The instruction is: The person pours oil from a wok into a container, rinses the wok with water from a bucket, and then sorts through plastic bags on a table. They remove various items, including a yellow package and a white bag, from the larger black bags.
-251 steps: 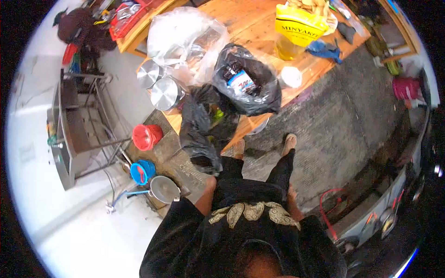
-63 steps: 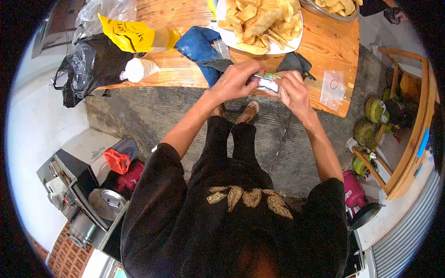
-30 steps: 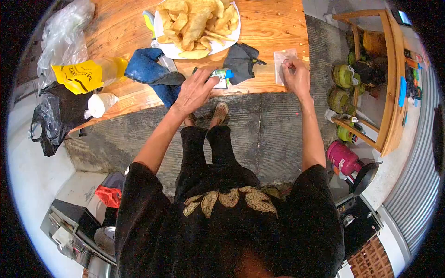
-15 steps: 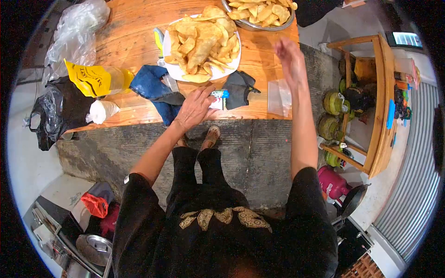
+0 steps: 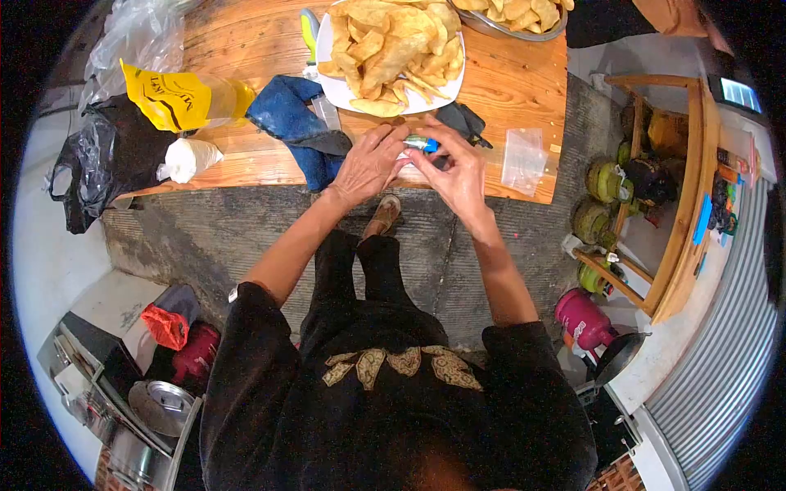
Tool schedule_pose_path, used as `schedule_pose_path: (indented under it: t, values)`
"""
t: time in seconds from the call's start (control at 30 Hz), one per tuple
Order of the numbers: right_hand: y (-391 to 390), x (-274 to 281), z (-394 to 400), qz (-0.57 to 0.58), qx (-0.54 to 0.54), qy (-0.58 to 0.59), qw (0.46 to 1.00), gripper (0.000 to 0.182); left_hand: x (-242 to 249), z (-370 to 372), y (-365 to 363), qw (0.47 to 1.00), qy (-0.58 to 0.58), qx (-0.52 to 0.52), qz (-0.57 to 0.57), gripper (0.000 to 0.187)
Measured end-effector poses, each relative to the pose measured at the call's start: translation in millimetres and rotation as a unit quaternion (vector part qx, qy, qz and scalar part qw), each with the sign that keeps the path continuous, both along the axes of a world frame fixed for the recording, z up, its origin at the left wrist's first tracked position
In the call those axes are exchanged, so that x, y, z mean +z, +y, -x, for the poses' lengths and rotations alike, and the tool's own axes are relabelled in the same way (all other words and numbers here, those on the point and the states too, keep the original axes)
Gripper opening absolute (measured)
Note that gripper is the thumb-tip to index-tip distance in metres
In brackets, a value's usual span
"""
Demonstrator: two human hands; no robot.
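A small white pack with a blue and green end (image 5: 422,145) lies between my hands at the table's near edge. My left hand (image 5: 368,166) is curled over its left side, fingers closed. My right hand (image 5: 457,175) grips its blue end between thumb and fingers; part of the pack is hidden under both hands. Just beyond is a white plate (image 5: 455,83) piled with large golden chips (image 5: 393,49). A blue and dark cloth (image 5: 286,110) lies left of my left hand, and a dark grey cloth (image 5: 465,123) beyond my right hand.
On the wooden table (image 5: 524,102), clear plastic bags (image 5: 524,159) lie to the right. A metal bowl of chips (image 5: 544,33) stands behind. At left are a yellow pouch (image 5: 176,98), a white roll (image 5: 192,158) and a black bag (image 5: 86,168). Gas cylinders (image 5: 606,180) stand at right.
My right hand has come down and left from the table's right side onto the pack. My left hand stays at it. The view has shifted, moving the table items rightward and up.
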State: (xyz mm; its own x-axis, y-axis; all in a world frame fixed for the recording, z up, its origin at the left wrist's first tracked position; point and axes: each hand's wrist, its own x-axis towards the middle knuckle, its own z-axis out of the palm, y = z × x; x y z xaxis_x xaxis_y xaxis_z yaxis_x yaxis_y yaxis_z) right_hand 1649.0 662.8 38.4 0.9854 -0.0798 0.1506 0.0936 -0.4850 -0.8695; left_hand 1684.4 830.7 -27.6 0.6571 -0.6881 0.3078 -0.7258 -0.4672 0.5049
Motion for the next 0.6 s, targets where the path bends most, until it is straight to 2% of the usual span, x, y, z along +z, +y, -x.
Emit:
schedule_pose_path:
  t: [0.03,0.07,0.17,0.3,0.33,0.4,0.5,0.53,0.6]
  values:
    - [0.9,1.5,-0.8,0.004,0.016,0.003,1.000,0.033,-4.6,1.2,0.2,1.000,-0.017,-0.002,0.010,0.036]
    - [-2.0,0.5,0.2,-0.006,0.042,0.067,0.997,0.042,-8.6,1.4,0.4,0.999,-0.035,-0.004,0.020,0.037]
    - [-8.2,1.6,-1.9,0.009,0.104,0.170,0.980,0.049,-15.1,5.4,2.1,0.999,-0.026,-0.016,0.041,0.038]
    - [-9.2,-1.3,0.4,0.086,0.145,0.090,0.982,0.049,-23.1,13.1,5.2,0.995,-0.064,-0.005,0.077,0.039]
    - [-8.9,-6.3,2.1,0.137,0.146,0.105,0.974,0.048,-19.6,13.3,3.2,0.994,-0.060,0.009,0.096,0.040]
    - [-9.3,-12.3,4.8,0.157,0.145,0.104,0.971,0.048,-11.9,13.8,-0.2,0.989,-0.056,0.039,0.134,0.043]
    - [-9.6,-27.8,10.4,0.190,0.139,0.084,0.968,0.048,40.1,7.7,1.0,0.993,0.108,0.036,0.023,0.051]
    - [-10.3,-30.2,13.2,0.203,0.142,0.067,0.967,0.048,50.4,3.0,1.2,0.994,0.102,0.029,-0.013,0.061]
    - [-9.5,-28.6,14.3,0.208,0.155,0.053,0.964,0.048,61.0,-7.4,-2.9,0.992,0.119,0.014,-0.045,0.069]
